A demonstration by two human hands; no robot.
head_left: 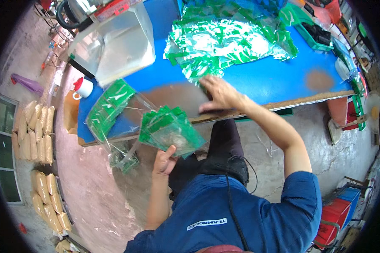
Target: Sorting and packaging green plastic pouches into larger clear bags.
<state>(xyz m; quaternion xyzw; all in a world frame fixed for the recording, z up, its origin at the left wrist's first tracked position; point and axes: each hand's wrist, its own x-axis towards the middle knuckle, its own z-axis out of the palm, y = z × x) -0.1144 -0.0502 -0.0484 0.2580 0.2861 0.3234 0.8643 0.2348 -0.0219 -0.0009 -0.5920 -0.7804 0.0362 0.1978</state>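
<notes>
A fanned stack of clear-and-green plastic bags is pinched in my left hand, with the thumb on top, just off the table's front edge. My right hand is held over the worn brown patch of the blue table, fingers apart and nothing in them. Its fingertips come close to the near tip of a large shiny pile of similar green bags. To the left, another clear-and-green bundle lies over the table edge, and some of its clear plastic hangs down.
A translucent bin stands at the back left, beside a white mug with a red lid. A green tray with dark items sits at the back right. Stacked tan sacks line the left wall; red crates stand at lower right.
</notes>
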